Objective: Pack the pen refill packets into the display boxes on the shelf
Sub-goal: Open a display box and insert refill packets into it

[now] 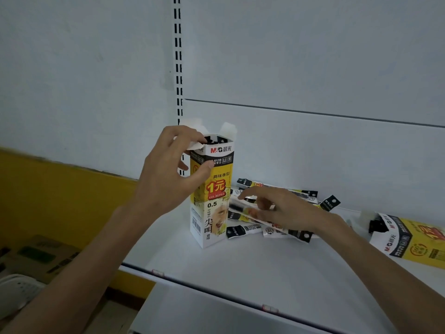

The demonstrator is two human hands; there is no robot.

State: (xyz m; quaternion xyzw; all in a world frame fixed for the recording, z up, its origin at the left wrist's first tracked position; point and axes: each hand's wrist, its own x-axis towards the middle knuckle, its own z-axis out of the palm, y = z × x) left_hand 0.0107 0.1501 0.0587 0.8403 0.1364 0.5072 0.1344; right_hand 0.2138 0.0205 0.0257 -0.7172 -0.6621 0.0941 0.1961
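Your left hand (168, 174) steadies the upright display box (212, 189) on the shelf (240, 273), fingers (192, 138) pinching its top flap back; keep it wide. Your right hand (277, 208) loosely gathers refill packets (245, 230) just beside it; align them before lifting, I'd say

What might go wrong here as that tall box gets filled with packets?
The tall yellow-and-white cardboard display box stands upright on the white shelf, steadied only near its top by the left hand; a push could tip it. The right hand is blurred over the loose black-and-yellow refill packets, which might scatter. Bent top flaps may block packets.
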